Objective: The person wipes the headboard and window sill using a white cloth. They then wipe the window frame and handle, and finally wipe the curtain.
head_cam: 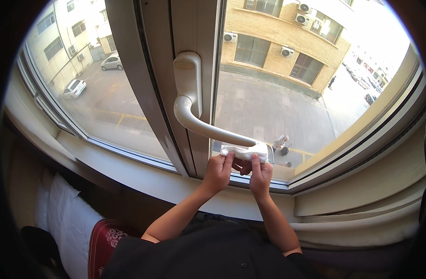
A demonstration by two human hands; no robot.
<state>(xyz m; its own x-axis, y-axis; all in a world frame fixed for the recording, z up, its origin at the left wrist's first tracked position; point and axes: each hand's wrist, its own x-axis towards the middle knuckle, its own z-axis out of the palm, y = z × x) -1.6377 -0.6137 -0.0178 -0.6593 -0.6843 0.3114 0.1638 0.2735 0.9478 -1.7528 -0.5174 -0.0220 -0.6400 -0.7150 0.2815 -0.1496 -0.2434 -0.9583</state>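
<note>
Between both hands is a small white packet (244, 152), seemingly wrapped in clear plastic. My left hand (219, 171) pinches its left end, with the thumb on top. At the right end my right hand (260, 176) grips it the same way, and a few curled fingers show beneath. Just above the packet, the tip of a pale window handle (213, 129) comes close in the picture; I cannot tell whether the two touch. That handle is mounted on the upright window frame (160, 45). The packet's contents cannot be made out.
A white windowsill (129, 167) runs below the glass. Cream curtains (359, 219) hang at the right. At lower left lie white bedding (71, 216) and a dark red patterned cloth (106, 237). Outside are a brick building (262, 28), parked cars (74, 88) and a person (280, 141).
</note>
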